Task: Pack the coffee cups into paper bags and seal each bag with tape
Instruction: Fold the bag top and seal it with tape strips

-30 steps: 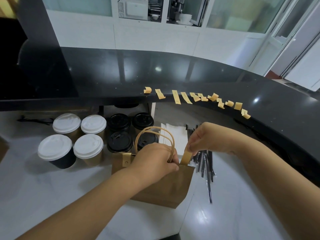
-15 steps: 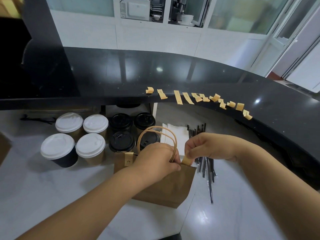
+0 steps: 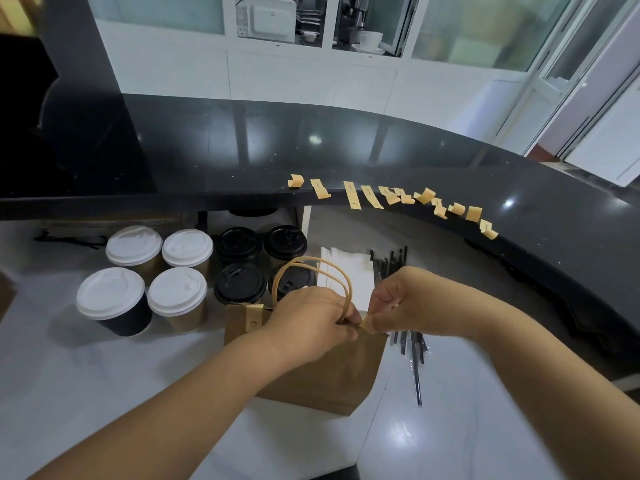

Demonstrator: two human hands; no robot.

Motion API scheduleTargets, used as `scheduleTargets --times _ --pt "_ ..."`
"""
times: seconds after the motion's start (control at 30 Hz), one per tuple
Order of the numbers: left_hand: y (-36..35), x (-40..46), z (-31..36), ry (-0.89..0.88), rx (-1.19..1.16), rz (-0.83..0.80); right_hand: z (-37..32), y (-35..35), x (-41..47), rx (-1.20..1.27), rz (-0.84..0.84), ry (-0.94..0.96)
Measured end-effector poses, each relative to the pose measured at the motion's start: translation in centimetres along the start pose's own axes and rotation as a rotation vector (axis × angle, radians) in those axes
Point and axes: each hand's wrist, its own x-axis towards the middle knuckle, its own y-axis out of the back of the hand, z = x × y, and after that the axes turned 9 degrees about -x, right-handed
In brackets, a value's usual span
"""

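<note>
The right hand (image 3: 405, 306), pinching a tape strip (image 3: 365, 322), has lowered it onto the paper bag (image 3: 329, 372) rim, while the left hand (image 3: 311, 323) grips the mouth closed, so this second seal looks nearly pressed down.

Bare white bench (image 3: 86, 393) left and front of the paper bag (image 3: 322, 372) gives open reach. Behind it, eight lidded cups (image 3: 180, 292) crowd close; straws (image 3: 412, 355) lie just right, w/ the black counter (image 3: 346, 150) overhanging.

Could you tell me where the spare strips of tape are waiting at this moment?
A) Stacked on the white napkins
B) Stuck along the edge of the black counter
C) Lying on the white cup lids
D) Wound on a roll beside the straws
B: the tan tape strips hang in a row from the front edge of the black counter, above the cups.
</note>
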Motion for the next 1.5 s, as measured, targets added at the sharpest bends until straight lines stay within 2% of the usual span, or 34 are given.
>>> scheduleTargets --times 0.1,0.23,0.43,0.57,1.1,1.27,1.4,1.5 --pt "-0.1 0.1 -0.2 0.02 -0.03 -0.021 -0.7 -0.7 -1.0 -0.162 0.173 -0.028" --pt "0.1 0.3 -0.3 0.047 -0.067 -0.06 -0.8 -4.0 -2.0 -0.486 0.539 0.041" --pt "0.2 0.5 -0.4 0.054 -0.091 -0.11 -0.1 -9.9 -2.5 -0.528 0.947 0.087" --pt "0.5 0.6 -0.5 0.025 -0.089 -0.178 0.5 -12.1 -2.3 -0.574 1.103 0.086" --pt "0.7 0.7 0.0 0.045 -0.041 -0.212 2.8 -13.8 -0.9 -0.578 1.196 0.176" --pt "0.8 0.6 0.0 0.052 -0.064 -0.207 3.1 -15.1 -1.1 -0.567 1.142 0.249" --pt "0.8 0.5 0.1 0.064 -0.094 -0.209 3.5 -15.7 -1.9 -0.435 1.17 0.293" --pt "0.9 0.5 0.3 0.083 -0.098 -0.221 3.9 -14.6 -1.9 -0.156 1.22 0.174"
